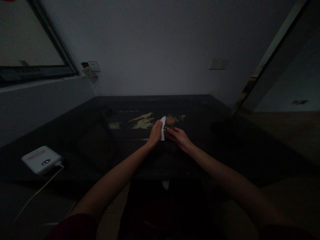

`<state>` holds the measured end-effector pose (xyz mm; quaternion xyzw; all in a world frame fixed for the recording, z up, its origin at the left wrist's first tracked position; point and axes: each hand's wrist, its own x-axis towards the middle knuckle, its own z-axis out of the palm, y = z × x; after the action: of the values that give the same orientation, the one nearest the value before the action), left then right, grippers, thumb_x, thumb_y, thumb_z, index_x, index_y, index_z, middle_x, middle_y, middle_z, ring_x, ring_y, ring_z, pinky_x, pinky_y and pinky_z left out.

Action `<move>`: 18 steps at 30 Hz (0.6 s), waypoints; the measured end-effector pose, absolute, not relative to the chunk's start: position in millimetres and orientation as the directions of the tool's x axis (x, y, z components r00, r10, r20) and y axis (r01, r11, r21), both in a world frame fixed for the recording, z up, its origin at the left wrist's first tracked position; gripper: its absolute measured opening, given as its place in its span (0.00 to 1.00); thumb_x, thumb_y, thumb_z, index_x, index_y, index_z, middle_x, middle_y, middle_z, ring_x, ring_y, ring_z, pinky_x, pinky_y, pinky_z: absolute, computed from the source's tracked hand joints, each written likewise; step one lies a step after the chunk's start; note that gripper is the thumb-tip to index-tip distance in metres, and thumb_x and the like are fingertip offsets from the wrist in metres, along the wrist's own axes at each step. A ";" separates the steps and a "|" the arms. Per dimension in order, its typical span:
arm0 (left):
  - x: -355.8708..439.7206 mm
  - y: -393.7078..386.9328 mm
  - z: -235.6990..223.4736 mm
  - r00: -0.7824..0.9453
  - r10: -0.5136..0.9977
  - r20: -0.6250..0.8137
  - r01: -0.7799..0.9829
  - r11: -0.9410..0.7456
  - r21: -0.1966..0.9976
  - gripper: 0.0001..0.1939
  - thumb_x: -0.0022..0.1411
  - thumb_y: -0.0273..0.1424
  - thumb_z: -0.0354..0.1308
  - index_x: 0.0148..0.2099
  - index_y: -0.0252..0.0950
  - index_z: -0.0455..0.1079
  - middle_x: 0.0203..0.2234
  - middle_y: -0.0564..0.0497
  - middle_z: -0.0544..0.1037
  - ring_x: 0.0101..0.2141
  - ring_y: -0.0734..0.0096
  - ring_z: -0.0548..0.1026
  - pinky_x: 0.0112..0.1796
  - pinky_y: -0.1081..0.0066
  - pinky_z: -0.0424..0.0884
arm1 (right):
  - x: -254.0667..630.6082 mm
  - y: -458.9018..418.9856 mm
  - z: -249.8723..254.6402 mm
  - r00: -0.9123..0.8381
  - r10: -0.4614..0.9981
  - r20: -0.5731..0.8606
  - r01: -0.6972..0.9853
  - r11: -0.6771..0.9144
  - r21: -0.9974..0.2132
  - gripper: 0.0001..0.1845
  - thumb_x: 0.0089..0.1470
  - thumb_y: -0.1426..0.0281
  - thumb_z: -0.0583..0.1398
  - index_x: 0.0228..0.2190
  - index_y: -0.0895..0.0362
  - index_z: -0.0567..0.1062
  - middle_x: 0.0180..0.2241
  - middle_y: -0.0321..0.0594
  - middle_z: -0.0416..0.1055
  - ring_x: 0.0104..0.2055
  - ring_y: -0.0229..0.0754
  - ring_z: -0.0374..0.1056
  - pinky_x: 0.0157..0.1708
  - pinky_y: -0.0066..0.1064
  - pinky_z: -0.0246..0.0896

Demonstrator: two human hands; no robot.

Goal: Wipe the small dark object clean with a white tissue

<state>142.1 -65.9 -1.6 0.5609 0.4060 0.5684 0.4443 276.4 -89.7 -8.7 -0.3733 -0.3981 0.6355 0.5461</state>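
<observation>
Dimly, mid-frame, the left hand (155,133) grips a white strip (163,128); the right hand (180,137) pinches something dark, too murky to identify.

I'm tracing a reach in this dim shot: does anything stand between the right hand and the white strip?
Yes. Between the right hand and the white strip in the left hand is a small dark, glossy item, at the right fingertips. It is too dim to identify.
</observation>
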 end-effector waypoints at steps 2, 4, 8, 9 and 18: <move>140.7 -69.5 -0.8 0.063 0.912 0.405 0.077 -0.409 0.909 0.18 0.67 0.37 0.46 0.50 0.32 0.69 0.44 0.44 0.76 0.45 0.63 0.74 0.49 0.66 0.67 | 275.8 -88.5 -11.1 -0.123 0.992 -0.033 -0.395 -0.080 -0.915 0.17 0.36 0.64 0.72 0.30 0.58 0.77 0.31 0.36 0.77 0.34 0.35 0.72 0.41 0.28 0.69; 139.9 -71.4 -1.4 0.094 0.874 0.477 0.167 -0.486 0.858 0.19 0.68 0.38 0.45 0.52 0.32 0.67 0.46 0.42 0.75 0.47 0.62 0.72 0.50 0.65 0.65 | 274.9 -87.1 -14.1 -0.123 0.992 -0.025 -0.385 -0.071 -0.920 0.18 0.35 0.64 0.73 0.30 0.58 0.77 0.30 0.35 0.77 0.32 0.36 0.72 0.39 0.28 0.69; 139.0 -72.4 -3.4 0.141 0.812 0.567 0.317 -0.579 0.751 0.20 0.68 0.38 0.43 0.54 0.32 0.66 0.49 0.40 0.73 0.51 0.62 0.70 0.53 0.64 0.63 | 274.1 -85.0 -19.6 -0.114 0.993 -0.013 -0.345 -0.052 -0.937 0.19 0.34 0.64 0.73 0.29 0.58 0.76 0.28 0.35 0.76 0.29 0.36 0.72 0.36 0.29 0.68; 138.9 -72.8 -3.3 0.162 0.795 0.585 0.351 -0.600 0.719 0.20 0.68 0.38 0.43 0.54 0.32 0.66 0.49 0.40 0.73 0.51 0.61 0.70 0.54 0.63 0.63 | 274.2 -84.8 -20.4 -0.109 0.994 -0.012 -0.333 -0.048 -0.942 0.19 0.34 0.64 0.73 0.30 0.58 0.76 0.28 0.35 0.76 0.29 0.36 0.72 0.37 0.29 0.68; 139.7 -71.1 -0.6 0.101 0.834 0.542 0.296 -0.545 0.784 0.18 0.67 0.36 0.45 0.51 0.33 0.69 0.48 0.42 0.75 0.50 0.61 0.71 0.53 0.63 0.63 | 274.6 -88.1 -15.3 -0.118 0.993 -0.029 -0.337 -0.067 -0.939 0.18 0.37 0.65 0.72 0.31 0.58 0.76 0.31 0.37 0.77 0.32 0.38 0.73 0.40 0.31 0.69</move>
<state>139.7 -71.1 -0.6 0.6979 0.4049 0.5344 0.2519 274.6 -88.1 -15.3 -0.3894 -0.4206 0.6181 0.5379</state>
